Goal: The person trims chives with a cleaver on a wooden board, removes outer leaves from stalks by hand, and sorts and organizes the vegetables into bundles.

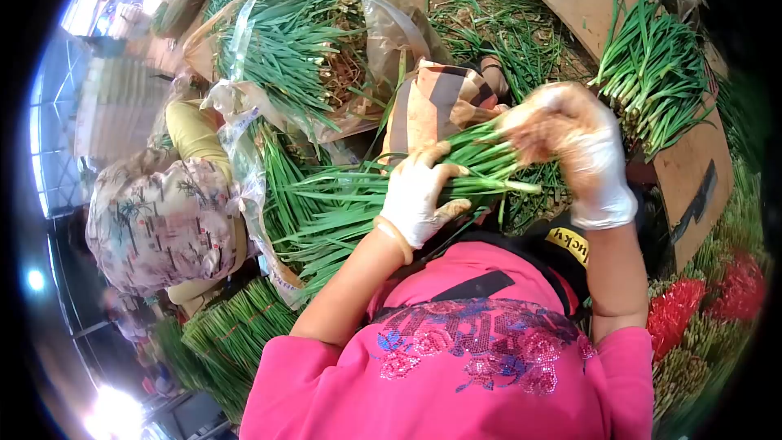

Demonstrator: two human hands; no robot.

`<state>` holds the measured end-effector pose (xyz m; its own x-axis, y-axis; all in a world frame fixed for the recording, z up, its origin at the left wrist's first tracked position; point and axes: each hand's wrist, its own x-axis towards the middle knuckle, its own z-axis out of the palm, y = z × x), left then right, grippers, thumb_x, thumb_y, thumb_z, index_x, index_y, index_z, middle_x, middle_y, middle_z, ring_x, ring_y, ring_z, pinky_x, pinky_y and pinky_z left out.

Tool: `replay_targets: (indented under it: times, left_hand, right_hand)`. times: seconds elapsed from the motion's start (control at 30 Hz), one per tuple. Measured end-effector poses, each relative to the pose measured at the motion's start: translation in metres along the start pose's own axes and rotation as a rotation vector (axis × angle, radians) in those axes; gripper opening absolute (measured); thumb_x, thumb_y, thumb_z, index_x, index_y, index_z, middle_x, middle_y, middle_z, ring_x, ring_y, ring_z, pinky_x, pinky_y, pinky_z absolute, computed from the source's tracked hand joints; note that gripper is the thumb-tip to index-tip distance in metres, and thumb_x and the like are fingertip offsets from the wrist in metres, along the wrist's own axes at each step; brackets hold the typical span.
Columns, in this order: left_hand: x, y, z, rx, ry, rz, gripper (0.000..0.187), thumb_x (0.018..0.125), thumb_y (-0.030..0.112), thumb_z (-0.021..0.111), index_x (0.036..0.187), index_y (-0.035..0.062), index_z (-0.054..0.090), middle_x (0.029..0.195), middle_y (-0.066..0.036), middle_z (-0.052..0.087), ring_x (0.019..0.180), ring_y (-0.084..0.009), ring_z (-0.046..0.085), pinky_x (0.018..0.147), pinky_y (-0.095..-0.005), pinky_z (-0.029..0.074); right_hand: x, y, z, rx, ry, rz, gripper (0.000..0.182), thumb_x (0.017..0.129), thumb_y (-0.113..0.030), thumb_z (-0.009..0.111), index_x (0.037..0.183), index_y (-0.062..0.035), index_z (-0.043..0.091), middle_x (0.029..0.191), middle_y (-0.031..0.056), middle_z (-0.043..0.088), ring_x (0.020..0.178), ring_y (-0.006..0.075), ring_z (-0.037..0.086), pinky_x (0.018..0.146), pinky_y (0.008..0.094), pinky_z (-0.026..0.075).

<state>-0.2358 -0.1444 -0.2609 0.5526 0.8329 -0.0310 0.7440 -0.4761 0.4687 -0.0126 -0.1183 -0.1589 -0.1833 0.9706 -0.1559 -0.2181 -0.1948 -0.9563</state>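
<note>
A bunch of long green chives (342,195) lies across the person's lap, leaf tips to the left and pale stem ends to the right. My left hand (419,193), in a white glove, is wrapped round the stems. My right hand (570,143), in a white glove stained brown at the fingers, is curled at the stem ends of the bunch and slightly blurred; its fingertips are partly hidden. One pale stem (521,187) sticks out below the others between the hands. Behind the bunch is a checked cloth (432,106) over the person's leg.
An open plastic bag (383,20) full of chives stands ahead. At right, trimmed chives (656,73) lie on cardboard (692,171). Tied bundles (236,334) are stacked at lower left, near a person in a patterned top (167,220). Red strands (674,314) lie at right. Loose leaves (497,24) litter the floor.
</note>
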Motion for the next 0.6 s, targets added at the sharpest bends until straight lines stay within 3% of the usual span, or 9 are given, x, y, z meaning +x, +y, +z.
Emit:
replay_targets:
  times: [0.07, 0.17, 0.23, 0.27, 0.33, 0.43, 0.5, 0.53, 0.6]
  left_hand:
    - [-0.004, 0.012, -0.013, 0.015, 0.028, -0.005, 0.076, 0.061, 0.056, 0.070, 0.121, 0.0135, 0.050, 0.135, -0.021, 0.037, 0.124, -0.0422, 0.034, 0.102, -0.0524, 0.025]
    - [-0.009, 0.021, -0.013, 0.107, -0.037, -0.065, 0.086, 0.055, 0.047, 0.077, 0.128, 0.0149, 0.044, 0.140, -0.021, 0.030, 0.129, -0.0410, 0.028, 0.104, -0.0538, 0.023]
    - [-0.007, 0.016, -0.008, 0.119, -0.010, -0.065, 0.085, 0.054, 0.037, 0.079, 0.128, 0.0149, 0.043, 0.140, -0.021, 0.031, 0.127, -0.0403, 0.031, 0.103, -0.0518, 0.025]
    - [-0.004, 0.012, -0.005, 0.091, 0.018, -0.054, 0.083, 0.054, 0.032, 0.077, 0.128, 0.0147, 0.043, 0.139, -0.020, 0.032, 0.126, -0.0396, 0.033, 0.102, -0.0492, 0.028]
    - [0.002, 0.014, -0.005, 0.115, 0.023, -0.054, 0.083, 0.054, 0.030, 0.077, 0.128, 0.0135, 0.042, 0.139, -0.020, 0.033, 0.125, -0.0389, 0.034, 0.102, -0.0483, 0.029]
    - [0.003, 0.016, -0.002, 0.187, -0.015, -0.079, 0.085, 0.057, 0.032, 0.077, 0.130, 0.0139, 0.038, 0.141, -0.019, 0.029, 0.128, -0.0378, 0.031, 0.102, -0.0508, 0.027]
    - [0.005, 0.014, -0.001, 0.223, -0.041, -0.099, 0.086, 0.058, 0.033, 0.077, 0.132, 0.0144, 0.036, 0.142, -0.018, 0.028, 0.129, -0.0371, 0.029, 0.103, -0.0517, 0.026]
    - [0.007, 0.011, 0.001, 0.226, -0.046, -0.107, 0.086, 0.059, 0.033, 0.077, 0.132, 0.0144, 0.036, 0.142, -0.017, 0.028, 0.129, -0.0370, 0.029, 0.103, -0.0518, 0.026]
    - [0.011, 0.007, 0.004, 0.210, -0.019, -0.126, 0.085, 0.060, 0.032, 0.077, 0.132, 0.0152, 0.036, 0.142, -0.016, 0.029, 0.129, -0.0361, 0.029, 0.103, -0.0519, 0.026]
  right_hand:
    - [-0.014, -0.006, -0.034, -0.111, 0.058, 0.027, 0.011, 0.086, -0.008, 0.053, 0.082, 0.0001, 0.058, 0.083, 0.0098, 0.064, 0.064, 0.0108, 0.057, 0.058, 0.0223, 0.045]
    - [-0.040, 0.048, -0.082, -0.264, -0.102, 0.239, 0.021, 0.089, -0.016, 0.051, 0.081, 0.0021, 0.058, 0.081, 0.0132, 0.065, 0.064, 0.0138, 0.060, 0.053, 0.0226, 0.046]
    - [-0.051, 0.108, -0.085, -0.045, -0.235, 0.393, 0.026, 0.091, -0.020, 0.048, 0.087, 0.0037, 0.059, 0.084, 0.0156, 0.066, 0.063, 0.0163, 0.063, 0.050, 0.0232, 0.048]
    - [-0.046, 0.111, -0.067, 0.029, -0.223, 0.609, 0.024, 0.090, -0.019, 0.049, 0.089, 0.0035, 0.059, 0.084, 0.0139, 0.066, 0.063, 0.0166, 0.062, 0.048, 0.0219, 0.047]
    - [-0.044, 0.139, -0.038, 0.090, -0.196, 0.465, 0.024, 0.091, -0.019, 0.051, 0.091, 0.0031, 0.059, 0.087, 0.0105, 0.064, 0.058, 0.0131, 0.059, 0.044, 0.0214, 0.044]
    - [-0.023, 0.147, -0.012, -0.054, -0.170, 0.436, 0.029, 0.093, -0.024, 0.049, 0.084, 0.0005, 0.060, 0.074, 0.0064, 0.065, 0.051, 0.0078, 0.054, 0.044, 0.0200, 0.042]
    - [-0.025, 0.141, -0.010, 0.067, -0.228, 0.319, 0.035, 0.094, -0.029, 0.046, 0.076, -0.0019, 0.059, 0.066, 0.0047, 0.063, 0.045, 0.0058, 0.048, 0.042, 0.0189, 0.038]
    - [-0.033, 0.132, -0.012, 0.100, -0.286, 0.263, 0.039, 0.095, -0.031, 0.043, 0.072, -0.0026, 0.057, 0.064, 0.0054, 0.062, 0.041, 0.0055, 0.042, 0.040, 0.0188, 0.034]
    - [-0.050, 0.085, -0.017, 0.311, -0.440, 0.350, 0.037, 0.094, -0.030, 0.047, 0.070, -0.0021, 0.054, 0.059, 0.0102, 0.058, 0.041, 0.0089, 0.042, 0.040, 0.0203, 0.033]
